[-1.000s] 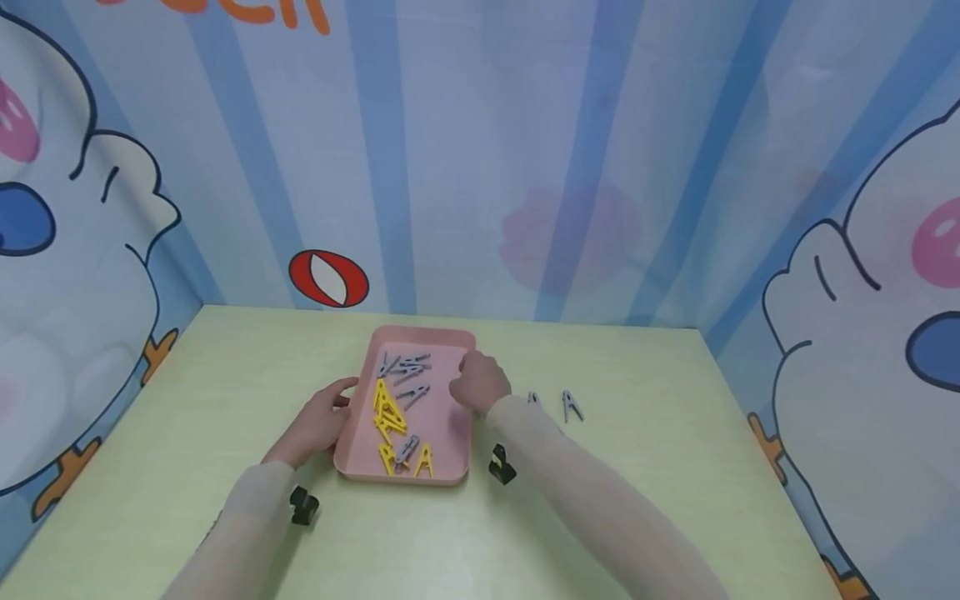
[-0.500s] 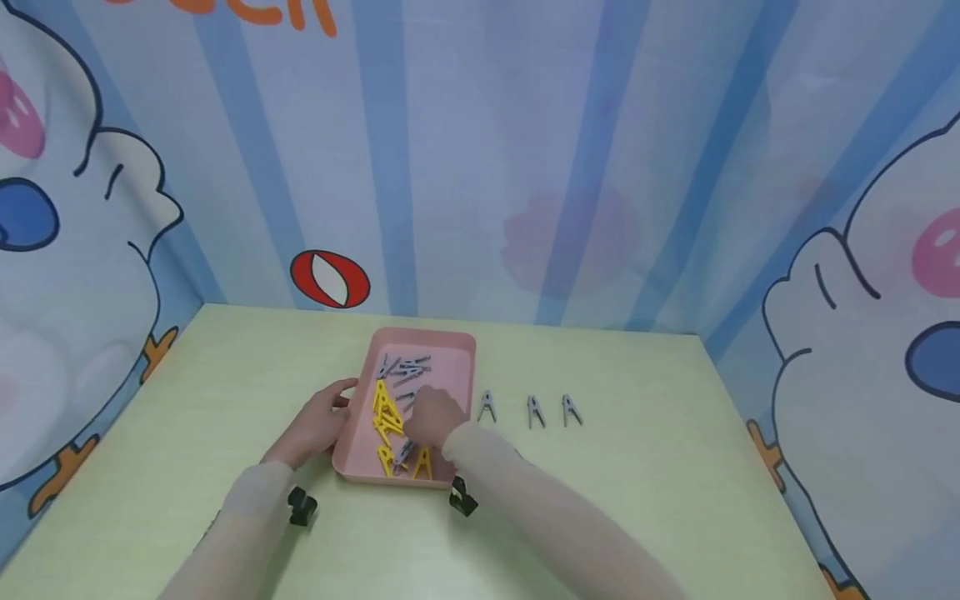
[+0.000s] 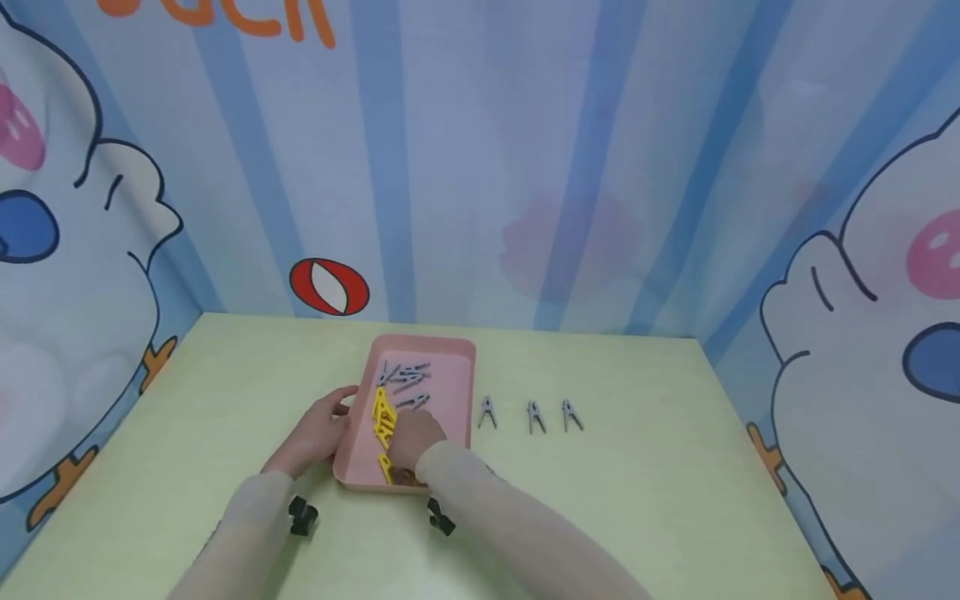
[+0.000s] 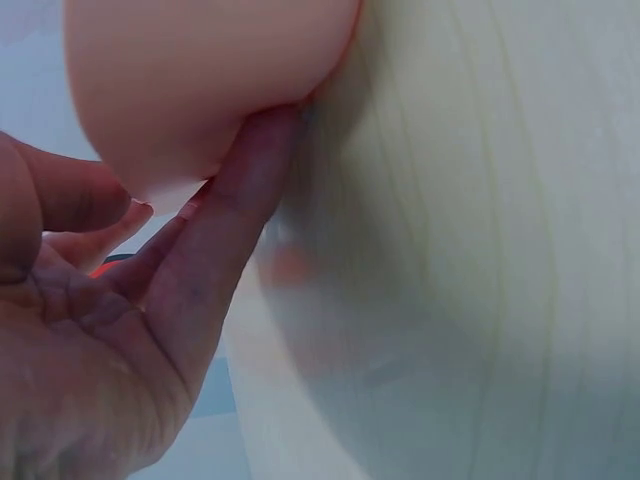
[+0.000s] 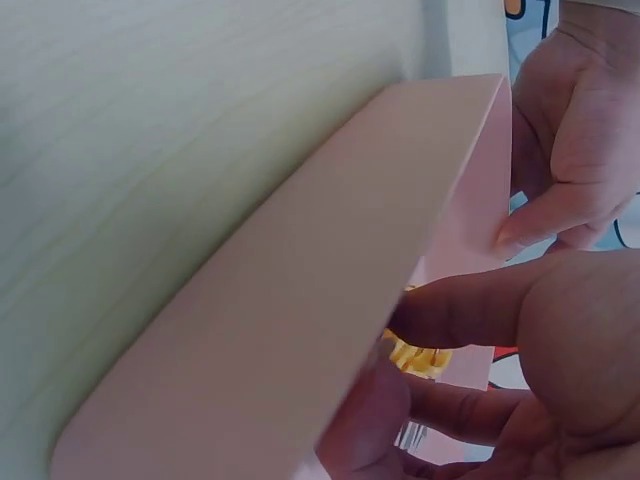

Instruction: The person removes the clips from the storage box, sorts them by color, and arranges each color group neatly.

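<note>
On the pale table (image 3: 697, 487), the pink rectangular tray (image 3: 423, 342) sits with its long sides running roughly from 6 to 12 o'clock. The left hand (image 3: 315, 432) rests against its 9 o'clock wall, fingers loosely extended. Light sideways pressure there should be enough to steady it; pushing harder could slide the tray.

The right hand (image 3: 415, 437) reaches down into the tray toward 6 o'clock, its forearm coming in from 5 o'clock and crossing the near right corner. Its fingers are bent, thumb and forefinger drawn close together; the tray wall hides the tips in the right wrist view, so I cannot tell whether they pinch a clothespin.

For a clean pick, a gentle pinch seems best, since squeezing the handles could spring the clip. Rising straight up past the rim would spare the neighbours: grey clothespins (image 3: 407, 381) toward 12 o'clock, a yellow clothespin cluster (image 3: 384, 414) at about 9, and a lone yellow clothespin (image 3: 386, 468) near 7.

Outside at 3 o'clock, three grey clothespins (image 3: 536, 417) stand apart in a row, each with its legs toward 6 o'clock.
</note>
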Available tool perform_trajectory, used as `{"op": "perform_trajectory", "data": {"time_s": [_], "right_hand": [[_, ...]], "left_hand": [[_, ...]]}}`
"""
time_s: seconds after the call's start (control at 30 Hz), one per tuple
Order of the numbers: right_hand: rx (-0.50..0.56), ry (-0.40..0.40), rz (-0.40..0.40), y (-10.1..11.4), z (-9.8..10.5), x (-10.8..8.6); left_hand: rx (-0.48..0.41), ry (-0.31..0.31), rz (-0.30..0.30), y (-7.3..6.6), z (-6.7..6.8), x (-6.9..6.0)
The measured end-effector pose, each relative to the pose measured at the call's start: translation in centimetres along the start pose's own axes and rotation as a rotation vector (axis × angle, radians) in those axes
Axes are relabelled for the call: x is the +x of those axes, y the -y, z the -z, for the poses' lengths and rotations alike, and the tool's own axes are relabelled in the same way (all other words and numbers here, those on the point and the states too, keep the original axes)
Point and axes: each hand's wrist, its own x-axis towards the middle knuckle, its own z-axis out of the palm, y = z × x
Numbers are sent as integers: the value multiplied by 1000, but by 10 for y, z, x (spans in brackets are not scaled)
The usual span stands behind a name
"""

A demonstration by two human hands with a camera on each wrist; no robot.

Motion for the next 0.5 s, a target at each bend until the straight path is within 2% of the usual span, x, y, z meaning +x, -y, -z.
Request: {"op": "perform_trajectory", "data": {"time_s": [0.27, 0.4, 0.5], "right_hand": [[140, 30, -53, 0, 0, -2], [131, 3, -15, -1, 2, -3], [120, -17, 29, -3, 3, -3]], "left_hand": [[13, 6, 18, -1, 1, -1], [5, 9, 24, -1, 1, -1], [7, 9, 5, 0, 1, -1]]}}
